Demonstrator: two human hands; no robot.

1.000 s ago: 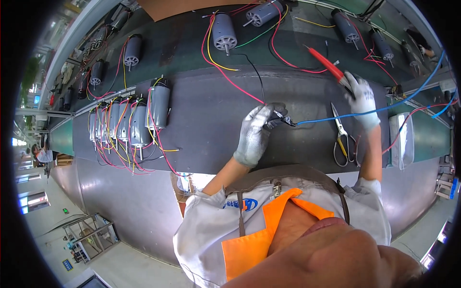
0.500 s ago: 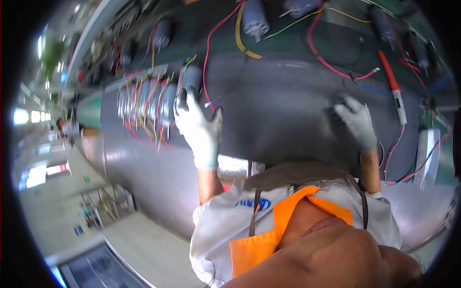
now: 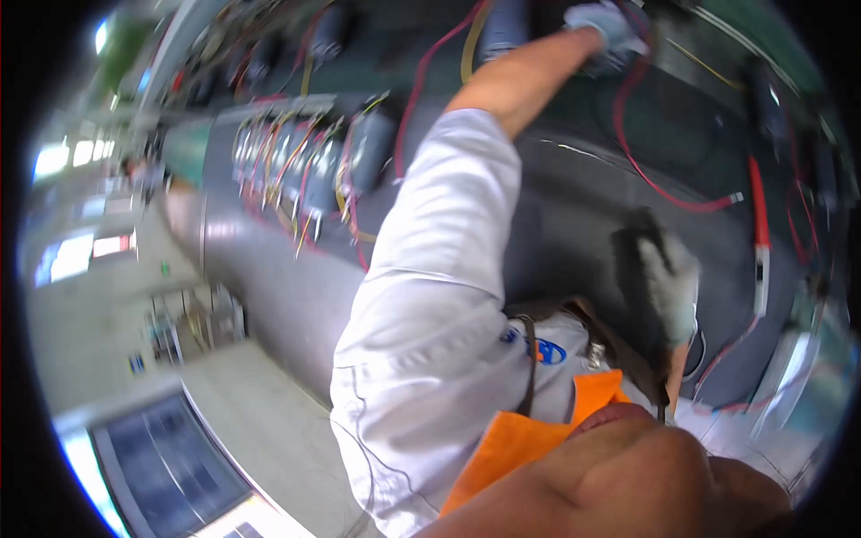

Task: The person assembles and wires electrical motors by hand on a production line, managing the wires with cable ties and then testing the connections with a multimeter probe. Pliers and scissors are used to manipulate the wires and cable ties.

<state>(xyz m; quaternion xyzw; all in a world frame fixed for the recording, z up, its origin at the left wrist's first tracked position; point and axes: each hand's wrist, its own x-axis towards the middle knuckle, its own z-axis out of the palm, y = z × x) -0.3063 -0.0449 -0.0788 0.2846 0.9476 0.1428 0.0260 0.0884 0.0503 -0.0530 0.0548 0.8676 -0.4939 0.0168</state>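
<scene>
In the head view, the left hand (image 3: 608, 29) is stretched out toward one o'clock, over the far part of the worktop (image 3: 556, 224). It is too blurred, and too much turned away, for me to tell whether its gloved fingers are clasped on anything. A grey cylindrical motor (image 3: 505, 25) lies just past twelve o'clock, beside that hand and partly behind the forearm. A thick red lead (image 3: 691, 205) runs from near the hand down to a loose end between two and three o'clock.

The right hand (image 3: 671, 285), at three o'clock, has its fingers loosely spread and appears to hold nothing; whether it touches the surface below I cannot tell. Further out, also near three o'clock, lies a slim red-and-white tool (image 3: 760, 215). A row of motors (image 3: 369, 151) stands between ten and eleven o'clock, trailing wires.

The motor looks heavy for its size, rigid, and smooth enough to slip or roll under a glove. It is best taken around the middle of its casing, not by the lead, which looks soft and could strain at its joint.
</scene>
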